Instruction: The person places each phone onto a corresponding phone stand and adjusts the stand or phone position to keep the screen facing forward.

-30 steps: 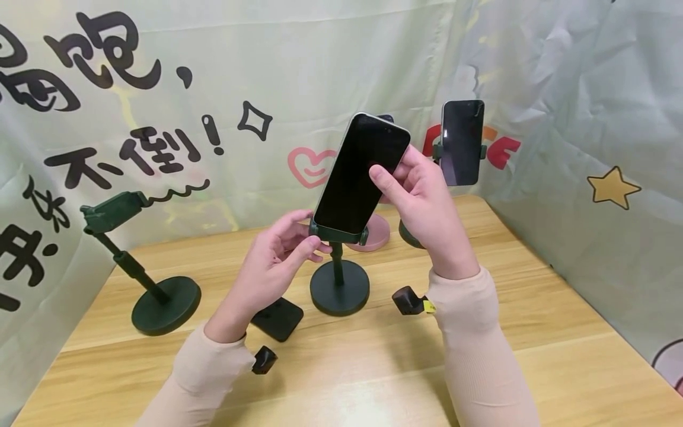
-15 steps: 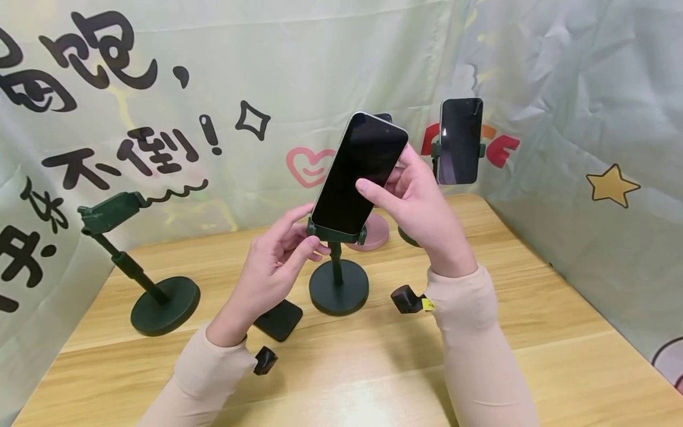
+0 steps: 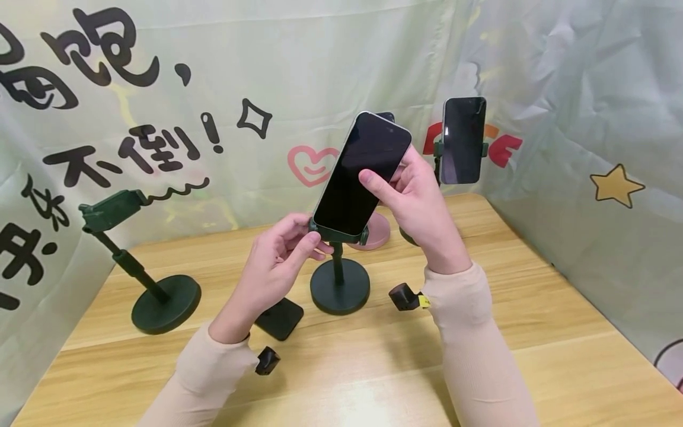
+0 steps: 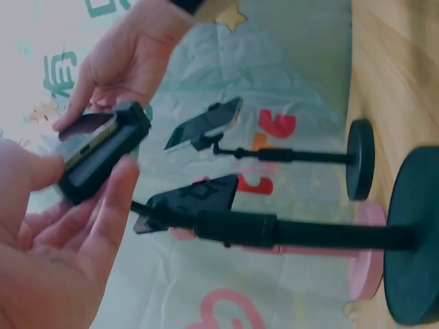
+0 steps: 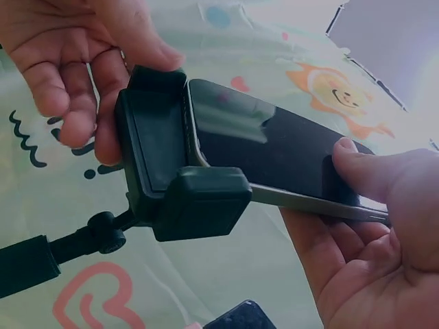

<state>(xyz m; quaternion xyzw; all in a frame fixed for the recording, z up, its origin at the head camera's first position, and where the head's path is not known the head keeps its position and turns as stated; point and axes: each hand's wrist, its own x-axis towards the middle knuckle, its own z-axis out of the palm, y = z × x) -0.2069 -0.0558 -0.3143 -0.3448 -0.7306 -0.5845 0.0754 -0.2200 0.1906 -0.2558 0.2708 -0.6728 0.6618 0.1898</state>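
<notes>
My right hand grips a smartphone, thumb on the dark screen and fingers behind it. The phone leans to the right, its lower end at the clamp of a dark green phone stand. With thumb and fingers my left hand pinches the left side of that clamp. In the right wrist view the clamp has its two arms apart, and the phone's end sits at the opening between them. The left wrist view shows the phone's bottom edge with its port, against the clamp.
Another green stand with no phone stands at left. A black phone lies flat on the wooden table. At the back right a green stand holds an upright phone. A pink stand base shows behind the middle stand.
Both hands and the phone stay nearly in place. My right thumb has shifted slightly left across the screen.
</notes>
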